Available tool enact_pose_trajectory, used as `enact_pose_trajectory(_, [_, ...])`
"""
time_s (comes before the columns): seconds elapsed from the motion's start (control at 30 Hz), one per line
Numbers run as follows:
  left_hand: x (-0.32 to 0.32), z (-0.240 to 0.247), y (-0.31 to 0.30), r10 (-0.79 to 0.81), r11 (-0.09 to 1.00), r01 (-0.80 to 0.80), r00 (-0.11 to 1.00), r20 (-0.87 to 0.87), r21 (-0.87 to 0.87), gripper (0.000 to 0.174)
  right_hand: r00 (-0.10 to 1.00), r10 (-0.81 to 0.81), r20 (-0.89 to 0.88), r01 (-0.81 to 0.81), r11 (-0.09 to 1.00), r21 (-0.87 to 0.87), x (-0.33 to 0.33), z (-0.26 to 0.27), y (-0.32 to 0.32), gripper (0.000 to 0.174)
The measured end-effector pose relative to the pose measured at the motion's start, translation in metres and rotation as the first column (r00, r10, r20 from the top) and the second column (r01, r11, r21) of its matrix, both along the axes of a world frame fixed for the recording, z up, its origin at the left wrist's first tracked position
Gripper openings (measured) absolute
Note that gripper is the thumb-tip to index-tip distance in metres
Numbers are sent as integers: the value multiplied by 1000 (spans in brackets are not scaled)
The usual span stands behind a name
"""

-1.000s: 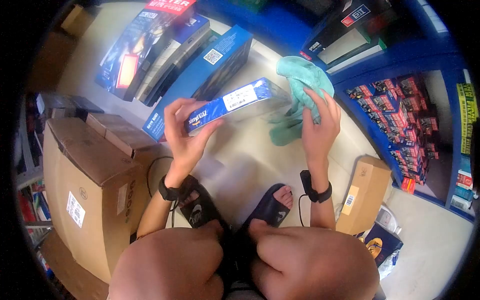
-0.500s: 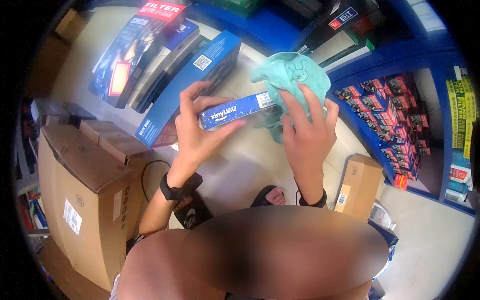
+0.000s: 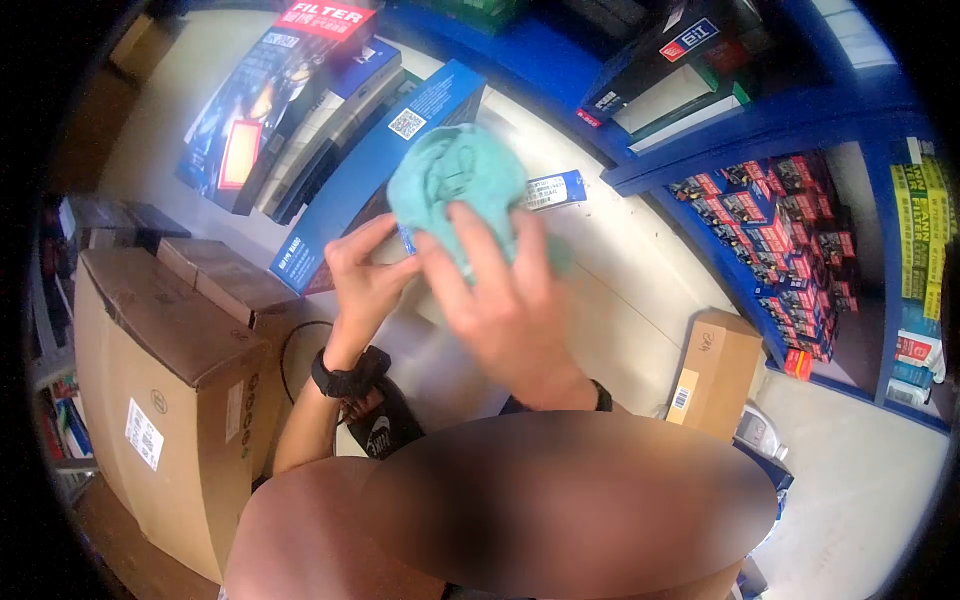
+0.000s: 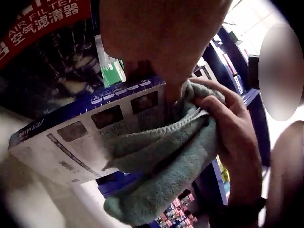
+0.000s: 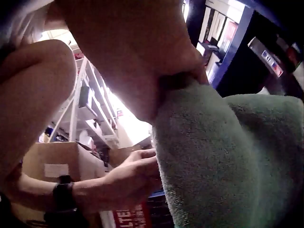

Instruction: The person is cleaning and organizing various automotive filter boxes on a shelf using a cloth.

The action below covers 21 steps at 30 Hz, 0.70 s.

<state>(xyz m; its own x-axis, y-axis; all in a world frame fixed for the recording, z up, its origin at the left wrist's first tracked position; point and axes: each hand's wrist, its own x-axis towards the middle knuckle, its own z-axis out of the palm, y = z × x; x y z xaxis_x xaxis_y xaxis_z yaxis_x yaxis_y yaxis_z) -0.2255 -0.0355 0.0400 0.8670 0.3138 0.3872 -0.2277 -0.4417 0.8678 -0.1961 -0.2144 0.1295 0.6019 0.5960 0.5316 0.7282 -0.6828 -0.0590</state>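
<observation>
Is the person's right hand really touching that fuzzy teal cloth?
Touching. The left wrist view shows it: the right hand grips the teal cloth, with its thumb lying over a fold.

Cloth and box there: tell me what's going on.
A person is handling a small blue-and-white box with a green cloth. The left grip holds the box near one end. The right grip holds the cloth against the box; from the head view it hides the middle, with the far end sticking out. A large filter box stands beyond, and a brown carton is beside the left arm.
</observation>
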Motion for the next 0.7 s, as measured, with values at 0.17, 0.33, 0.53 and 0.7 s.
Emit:
enact_pose_trajectory(0.17, [1,-5,0,31,999,-31,1000,2,-22,40,988,103,116,-109,993,43,2,-2,9,30])
enact_pose_trajectory(0.33, [-3,-15,0,47,993,-51,998,41,102,43,995,87,53,-91,994,66,6,4,1,27])
enact_pose_trajectory(0.53, [5,7,-2,22,998,-18,998,-63,59,43,986,-167,-27,168,984,60,48,4,-50,40])
enact_pose_trajectory(0.7, [8,4,-2,5,1000,-4,997,-75,17,44,987,-140,76,140,990,9,50,-6,-50,43])
